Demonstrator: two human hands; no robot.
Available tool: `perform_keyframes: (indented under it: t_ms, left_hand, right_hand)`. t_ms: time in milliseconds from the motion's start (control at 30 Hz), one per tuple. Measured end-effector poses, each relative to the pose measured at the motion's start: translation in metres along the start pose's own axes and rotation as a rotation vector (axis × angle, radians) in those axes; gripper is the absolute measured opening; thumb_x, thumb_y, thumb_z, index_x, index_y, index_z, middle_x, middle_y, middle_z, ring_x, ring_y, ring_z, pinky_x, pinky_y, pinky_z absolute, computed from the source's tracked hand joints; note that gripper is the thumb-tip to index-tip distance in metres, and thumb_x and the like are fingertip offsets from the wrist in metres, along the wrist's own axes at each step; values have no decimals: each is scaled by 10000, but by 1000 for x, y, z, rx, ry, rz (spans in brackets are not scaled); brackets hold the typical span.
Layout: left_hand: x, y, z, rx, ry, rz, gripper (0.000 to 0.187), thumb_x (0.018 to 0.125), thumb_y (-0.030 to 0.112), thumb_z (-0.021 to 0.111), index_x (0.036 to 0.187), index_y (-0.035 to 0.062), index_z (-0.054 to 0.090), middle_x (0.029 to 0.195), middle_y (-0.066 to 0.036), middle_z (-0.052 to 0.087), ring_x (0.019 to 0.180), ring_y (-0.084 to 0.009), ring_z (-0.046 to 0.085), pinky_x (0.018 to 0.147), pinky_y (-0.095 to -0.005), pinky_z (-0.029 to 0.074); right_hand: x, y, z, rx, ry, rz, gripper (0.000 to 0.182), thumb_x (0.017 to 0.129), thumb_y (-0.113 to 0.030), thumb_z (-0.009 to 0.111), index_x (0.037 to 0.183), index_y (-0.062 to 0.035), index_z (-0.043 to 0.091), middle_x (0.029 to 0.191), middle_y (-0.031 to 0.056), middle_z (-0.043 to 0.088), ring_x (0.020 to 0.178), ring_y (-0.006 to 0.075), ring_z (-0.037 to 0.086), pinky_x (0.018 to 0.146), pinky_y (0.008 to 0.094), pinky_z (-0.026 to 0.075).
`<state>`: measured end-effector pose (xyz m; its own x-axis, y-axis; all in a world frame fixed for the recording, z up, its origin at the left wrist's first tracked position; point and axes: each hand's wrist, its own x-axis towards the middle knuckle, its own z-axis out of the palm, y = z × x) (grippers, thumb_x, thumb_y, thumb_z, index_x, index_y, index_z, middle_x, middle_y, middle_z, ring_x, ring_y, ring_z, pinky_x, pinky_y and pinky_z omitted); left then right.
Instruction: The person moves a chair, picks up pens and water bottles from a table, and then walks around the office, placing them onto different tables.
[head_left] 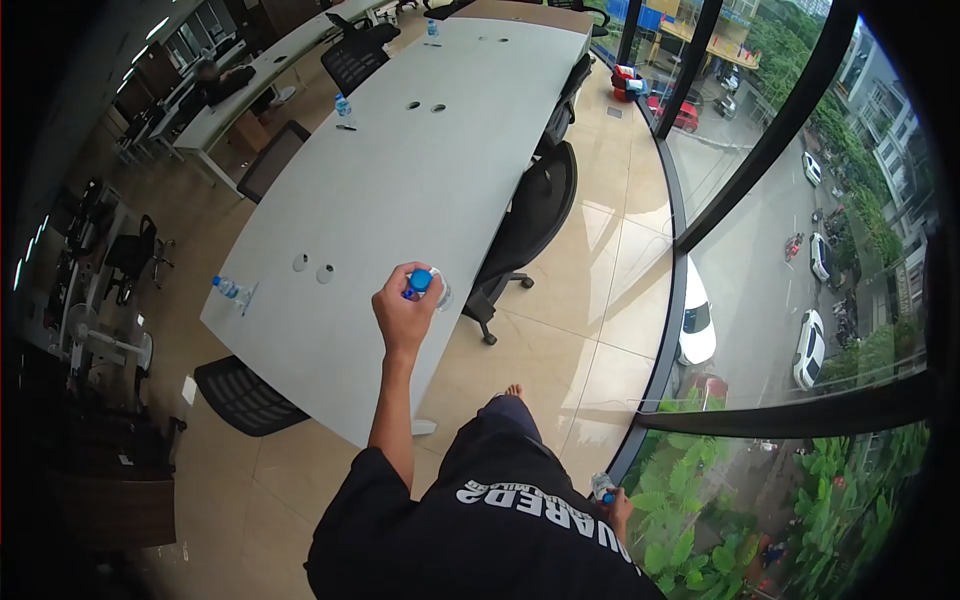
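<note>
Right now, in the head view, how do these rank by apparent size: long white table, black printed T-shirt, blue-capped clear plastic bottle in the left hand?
Largest: white table
Middle: black T-shirt
Smallest: clear bottle

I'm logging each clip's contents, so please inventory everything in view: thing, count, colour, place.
Table: one, pale grey, centre
Window: dark-framed, right side
Held bottles: two, blue-capped, table's right edge and by window
Table bottles: three, blue-capped, along table's left side
Chairs: at least six, black, around table and beyond
Other person: one, dark-clothed, upper left
Cars: several, mostly white, outside
Greenery: green, outside
Floor: beige, below
Left hand: one, gripping bottle
Right hand: one, holding bottle
</note>
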<state>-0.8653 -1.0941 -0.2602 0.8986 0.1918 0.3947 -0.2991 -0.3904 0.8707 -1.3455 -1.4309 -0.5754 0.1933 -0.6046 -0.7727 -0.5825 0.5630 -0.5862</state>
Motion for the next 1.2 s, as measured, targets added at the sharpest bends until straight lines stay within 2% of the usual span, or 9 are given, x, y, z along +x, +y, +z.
perform_keyframes:
  t_ms: [33,200,300,500,700,800,900,1000,1200]
  left_hand:
    - [22,0,9,27,18,-8,177,785,135,747,894,22,665,614,8,575,516,-44,461,486,-220,384]
    - [92,8,63,80,80,-63,166,797,115,738,892,8,654,649,26,582,551,-29,460,506,-200,381]
    - [123,-4,95,-4,125,-101,166,803,110,737,896,2,652,675,32,594,570,-21,466,517,-198,386]
    - [153,-26,166,93,158,-175,172,804,115,742,905,1,662,721,18,632,585,-23,500,538,-203,416]
    - [190,-10,252,246,356,-202,177,805,133,743,906,4,678,704,12,622,583,-37,505,548,-218,423]
    - [223,9,284,241,370,-227,190,809,150,741,919,7,681,700,11,618,596,-48,507,560,-224,424]
    - [251,24,314,260,382,-192,204,813,172,743,925,14,681,695,13,617,613,-53,511,572,-228,426]
    - [278,16,339,300,346,-275,209,815,193,742,934,32,684,686,5,616,610,-65,516,580,-239,432]
    - [340,-44,402,454,330,-351,220,783,220,749,914,51,698,694,-37,644,604,-118,567,603,-278,471]
  right_hand:
    - [-1,-19,7,-137,-2,-105,336,876,-291,514,873,3,676,591,177,610,419,242,595,361,340,464]
    - [27,-88,46,-368,-26,-115,334,870,-288,519,843,5,676,586,160,601,409,232,575,360,334,444]
    - [70,-125,65,-479,-70,-134,338,874,-292,512,850,4,675,590,160,606,412,232,578,365,335,451]
    - [179,-218,90,-620,-171,-170,346,883,-298,498,863,1,673,598,161,615,417,233,583,374,338,464]
    - [288,-378,100,-570,-247,-91,355,891,-304,484,876,-2,671,607,162,624,422,233,588,384,341,478]
    - [342,-474,123,-516,-284,-15,359,896,-307,478,883,-4,670,611,162,629,425,234,590,389,342,485]
    - [419,-547,142,-525,-315,-35,369,919,-322,453,973,-14,649,626,176,635,452,256,622,395,358,517]
    - [458,-622,175,-515,-290,-126,361,929,-332,462,991,-27,645,639,184,640,461,263,630,392,352,522]
    - [478,-705,239,-393,-313,-160,307,938,-276,477,990,-23,644,643,162,643,459,240,626,385,317,511]
